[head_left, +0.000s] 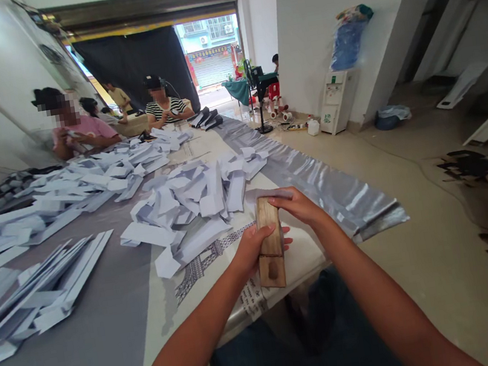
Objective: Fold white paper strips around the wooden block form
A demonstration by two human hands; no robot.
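A wooden block [271, 237] with a seam across its lower part and a dark spot near its bottom end is tilted upright above the table's front edge. My left hand [256, 245] is wrapped round it, thumb on its face and fingertips showing at its right side. At the block's top end, my right hand [295, 204] pinches a white paper piece [268, 193] that lies across behind the block. A heap of folded white paper pieces [197, 193] lies just beyond my hands on the printed tablecloth [222, 284].
More folded white paper [100, 174] is piled further back, and flat strips [53, 291] are stacked at the left. Two co-workers [80, 131] [166, 109] sit at the far end. A fan [256, 95] and a water dispenser [336, 99] stand beyond the table to the right.
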